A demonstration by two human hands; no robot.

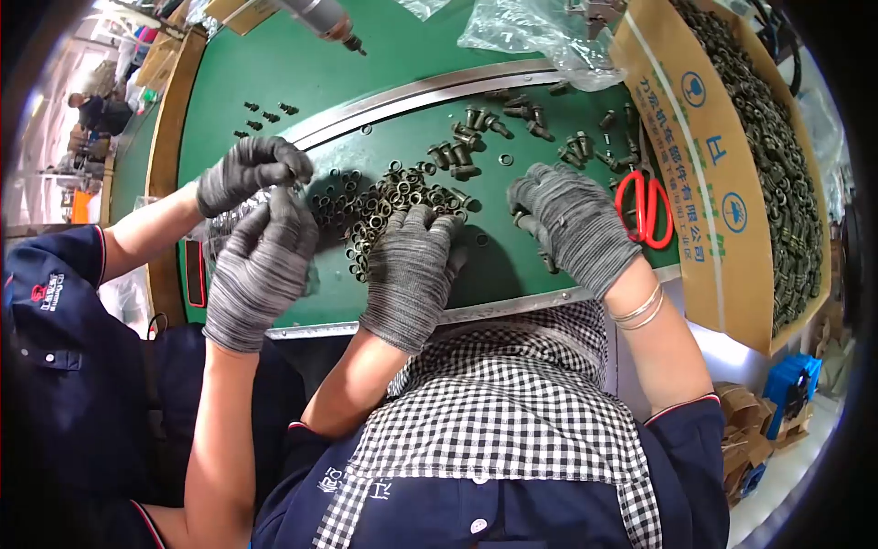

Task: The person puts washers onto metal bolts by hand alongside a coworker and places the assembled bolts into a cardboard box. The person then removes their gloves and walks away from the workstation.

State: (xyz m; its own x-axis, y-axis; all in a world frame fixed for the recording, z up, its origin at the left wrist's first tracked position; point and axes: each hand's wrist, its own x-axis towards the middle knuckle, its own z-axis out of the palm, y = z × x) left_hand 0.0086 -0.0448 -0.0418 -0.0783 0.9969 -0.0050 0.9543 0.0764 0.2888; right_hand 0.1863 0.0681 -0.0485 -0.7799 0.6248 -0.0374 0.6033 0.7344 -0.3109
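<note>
My left hand (pixel 410 279), in a grey knit glove, reaches into a pile of small metal rings (pixel 380 206). Its fingers are bent and pressed together; what lies under the fingertips is hidden. My right hand (pixel 578 224), gloved alike, is curled above the green tabletop (pixel 494 261) near the red-handled scissors (pixel 645 210). The end of a bolt (pixel 519 219) peeks out beside its fingers; the palm is hidden. Dark flanged bolts (pixel 455 157) lie in loose groups beyond my hands, with a single ring (pixel 506 159) among them.
At left, a co-worker's gloved hands (pixel 265 261) meet over a clear plastic bag. A cardboard box (pixel 686 174) full of bolts stands at right. A metal strip (pixel 430 91) crosses the table. A power driver (pixel 320 18) hangs above, and plastic bags (pixel 540 37) lie behind.
</note>
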